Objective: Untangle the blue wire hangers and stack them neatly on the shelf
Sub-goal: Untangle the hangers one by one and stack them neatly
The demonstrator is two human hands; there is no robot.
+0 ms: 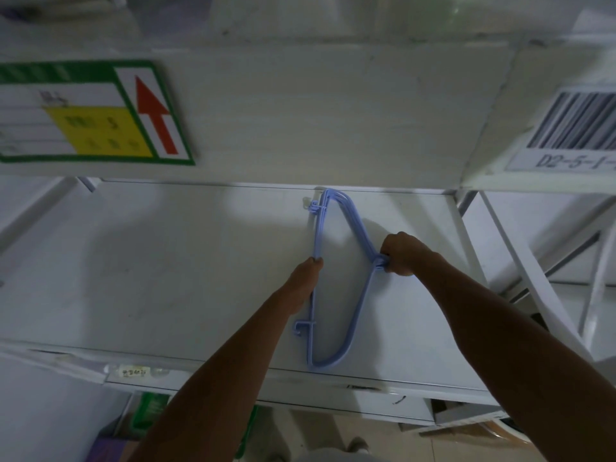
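A bunch of blue hangers (pixel 355 225) lies flat on the white shelf (pixel 166 278), stacked closely so that they look like one outline. Their straight bars run along the left side and their necks point right. My left hand (pixel 305 281) rests against the straight bars with the fingers pressed on them. My right hand (pixel 401 253) is closed around the necks and hooks of the hangers at the right side. The hooks themselves are hidden inside my fist.
The shelf above carries a green-framed label (pixel 90 111) with a red arrow. A barcode sticker (pixel 573 125) sits on the upright at the right. A white metal frame (pixel 520 255) borders the shelf's right end. Boxes (pixel 150 415) stand on the floor below.
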